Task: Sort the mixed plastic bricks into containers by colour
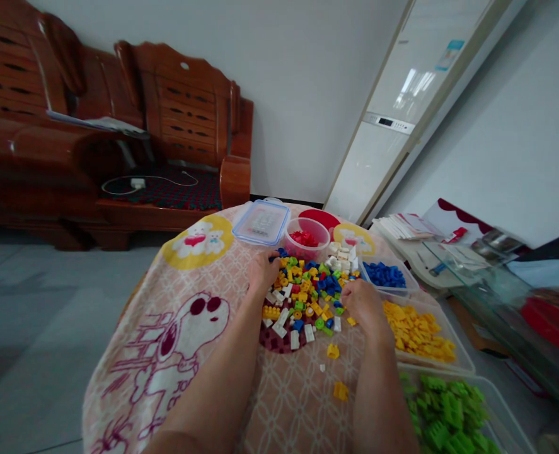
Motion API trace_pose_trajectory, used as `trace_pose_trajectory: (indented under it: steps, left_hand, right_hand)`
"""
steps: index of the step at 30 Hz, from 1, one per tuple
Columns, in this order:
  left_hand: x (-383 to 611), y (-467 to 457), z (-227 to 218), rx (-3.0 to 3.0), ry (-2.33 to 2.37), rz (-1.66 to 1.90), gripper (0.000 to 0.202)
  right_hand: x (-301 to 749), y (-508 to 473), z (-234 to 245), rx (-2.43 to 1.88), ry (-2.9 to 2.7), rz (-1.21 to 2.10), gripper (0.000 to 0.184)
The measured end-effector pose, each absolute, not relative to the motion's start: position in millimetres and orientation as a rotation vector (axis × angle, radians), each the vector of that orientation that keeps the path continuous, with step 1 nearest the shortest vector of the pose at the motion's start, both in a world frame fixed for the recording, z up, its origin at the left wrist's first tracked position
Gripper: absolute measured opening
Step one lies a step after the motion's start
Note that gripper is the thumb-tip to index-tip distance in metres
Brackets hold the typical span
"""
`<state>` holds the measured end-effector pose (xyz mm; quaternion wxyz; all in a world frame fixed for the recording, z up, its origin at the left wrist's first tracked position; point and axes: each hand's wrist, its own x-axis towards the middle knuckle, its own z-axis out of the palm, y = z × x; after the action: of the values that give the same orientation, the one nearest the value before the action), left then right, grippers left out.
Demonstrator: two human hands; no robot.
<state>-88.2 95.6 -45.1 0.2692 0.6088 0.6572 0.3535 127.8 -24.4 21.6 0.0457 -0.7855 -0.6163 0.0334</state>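
Observation:
A mixed pile of toy building blocks [307, 293] in yellow, white, blue, green and red lies on the round table. At the pile's far left edge is my left hand [263, 272], its fingers closed on a blue building block [273, 256]. My right hand [362, 299] is at the pile's right edge with the fingers bent together; whatever they hold is hidden. Loose yellow blocks [333, 351] lie nearer to me, between my forearms. Beyond the pile stands a round tub [327, 238] with red blocks, and beside it white blocks [342, 257] are heaped.
Along the right side stand clear boxes of blue blocks [385, 275], yellow blocks [420, 331] and green blocks [454, 410]. A lidded plastic box [261, 222] sits at the far edge. A patterned cloth [203, 353] covers the table. A glass-topped stand [491, 284] is at right.

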Motion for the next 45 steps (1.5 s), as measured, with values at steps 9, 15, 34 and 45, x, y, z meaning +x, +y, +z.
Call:
trace_pose_trajectory:
  steps: [9,15,34,45]
  left_hand:
    - [-88.6,94.7,-45.0,1.666,1.774,0.969,0.034]
    - [-88.6,96.1,-46.6,1.675,1.784,0.953,0.034]
    - [-87.2,96.2,-45.1,1.681,1.776,0.943,0.035]
    - [-87.2,92.5,-40.7,1.675,1.81,0.92,0.036]
  right_hand:
    - [127.2,-17.3,5.2,-2.448,-1.926,0.177,0.017]
    - [145.5,-16.0,1.4,-2.268,-1.528,0.182,0.019]
    - [164.3,-24.5,9.9,-2.084,-1.385,0.144,0.026]
    - [112.7,-32.8,23.0,-2.389,-1.87,0.933,0.022]
